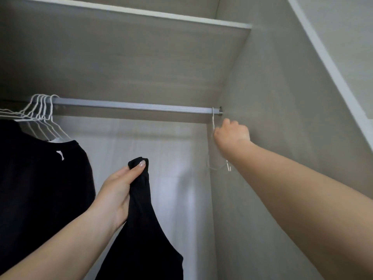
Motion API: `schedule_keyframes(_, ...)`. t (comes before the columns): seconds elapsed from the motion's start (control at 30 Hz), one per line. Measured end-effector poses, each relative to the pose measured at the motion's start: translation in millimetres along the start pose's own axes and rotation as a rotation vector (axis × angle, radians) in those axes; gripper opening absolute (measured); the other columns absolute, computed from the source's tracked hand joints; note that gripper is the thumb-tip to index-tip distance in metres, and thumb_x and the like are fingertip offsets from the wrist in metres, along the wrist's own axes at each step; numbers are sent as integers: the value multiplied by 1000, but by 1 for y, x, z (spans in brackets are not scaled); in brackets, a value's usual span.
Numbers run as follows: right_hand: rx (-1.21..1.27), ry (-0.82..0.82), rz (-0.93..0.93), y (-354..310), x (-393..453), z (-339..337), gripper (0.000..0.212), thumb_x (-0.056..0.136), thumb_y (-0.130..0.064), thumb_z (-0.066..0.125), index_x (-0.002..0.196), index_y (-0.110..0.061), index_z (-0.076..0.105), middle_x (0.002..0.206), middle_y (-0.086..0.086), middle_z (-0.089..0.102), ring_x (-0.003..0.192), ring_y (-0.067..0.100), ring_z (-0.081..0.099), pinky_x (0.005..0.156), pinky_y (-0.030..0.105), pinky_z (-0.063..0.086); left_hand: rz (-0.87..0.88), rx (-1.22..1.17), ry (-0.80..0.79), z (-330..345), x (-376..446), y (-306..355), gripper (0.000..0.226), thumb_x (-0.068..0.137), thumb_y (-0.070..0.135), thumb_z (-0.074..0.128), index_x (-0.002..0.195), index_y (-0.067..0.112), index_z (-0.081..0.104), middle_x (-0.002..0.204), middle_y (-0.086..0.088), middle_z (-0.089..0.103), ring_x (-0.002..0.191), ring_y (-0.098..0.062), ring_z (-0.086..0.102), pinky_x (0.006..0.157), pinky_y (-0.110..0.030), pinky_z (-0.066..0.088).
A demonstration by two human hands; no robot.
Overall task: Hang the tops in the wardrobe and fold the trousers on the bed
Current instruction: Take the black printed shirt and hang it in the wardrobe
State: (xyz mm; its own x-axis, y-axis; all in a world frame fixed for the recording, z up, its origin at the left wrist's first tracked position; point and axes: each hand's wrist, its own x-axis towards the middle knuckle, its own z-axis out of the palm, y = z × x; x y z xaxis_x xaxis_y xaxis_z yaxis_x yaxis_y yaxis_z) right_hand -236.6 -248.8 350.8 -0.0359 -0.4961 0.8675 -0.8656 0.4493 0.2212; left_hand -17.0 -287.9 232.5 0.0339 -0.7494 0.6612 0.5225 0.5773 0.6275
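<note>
I look up into the wardrobe. My left hand (119, 190) grips the strap of a black sleeveless top (141, 235), which hangs down from it in front of the wardrobe's back panel. My right hand (230, 136) is raised to the far right end of the grey rail (131, 106) and grips a thin white wire hanger (213, 122) whose hook sits over the rail. The hanger's lower part shows below my wrist. At the left end of the rail, several white hangers (43, 114) are bunched, and a black top (40, 188) hangs from one.
A shelf (141, 47) runs just above the rail. The wardrobe's right side wall (272, 98) stands close beside my right hand. A long bare stretch of rail lies between the bunched hangers and the single hanger.
</note>
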Motion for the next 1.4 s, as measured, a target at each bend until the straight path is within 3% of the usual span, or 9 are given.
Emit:
schedule_keyframes(0.1,157,-61,74,9,4,10,43,97,-6,34,139,-8,40,138,16,42,125,34,47,94,38,42,-14,-6,-34,2,12,-3,7,85,22,67,89,16,69,68,-1,63,60,-14,59,52,-24,50)
schedule_keyframes(0.2,255,-43,146,15,8,19,38,93,0,38,129,-7,50,132,15,54,120,33,54,89,36,44,-6,1,-53,1,22,-3,6,85,22,67,81,17,67,64,0,62,58,-14,58,56,-26,48)
schedule_keyframes(0.47,399,198,205,19,27,29,36,83,7,40,113,-8,55,102,18,69,96,34,65,73,33,47,-24,36,-65,-12,37,-5,11,84,25,68,92,17,69,67,1,65,59,-15,60,52,-26,49)
schedule_keyframes(0.7,430,336,82,23,-1,31,55,78,9,38,127,-14,49,113,10,65,94,33,64,82,41,51,-45,114,-38,-40,35,-11,12,87,23,65,96,15,69,71,-2,62,62,-18,58,52,-25,50)
schedule_keyframes(0.83,373,284,-17,17,-39,48,52,84,3,40,131,-17,47,116,11,64,100,35,62,83,41,50,-79,183,6,-63,29,-22,14,89,24,64,101,17,69,69,0,65,64,-18,61,58,-28,49)
schedule_keyframes(1.03,349,179,-156,4,-86,75,50,94,-8,39,139,-29,40,121,9,61,103,35,61,82,37,49,-120,323,42,-90,13,-32,12,92,24,62,86,16,69,68,-1,68,58,-15,65,49,-24,53)
schedule_keyframes(1.23,425,155,-227,-13,-129,93,41,99,-21,37,139,-29,45,119,14,58,102,40,60,79,40,46,-52,701,24,-144,4,-44,16,95,18,57,87,16,70,84,-8,68,78,-23,64,75,-38,54)
schedule_keyframes(1.4,540,221,-295,-21,-150,94,39,97,-20,39,133,-22,54,109,16,62,97,41,61,78,43,48,-83,880,40,-181,-5,-57,20,97,18,53,86,19,69,89,-9,67,83,-23,62,84,-40,52)
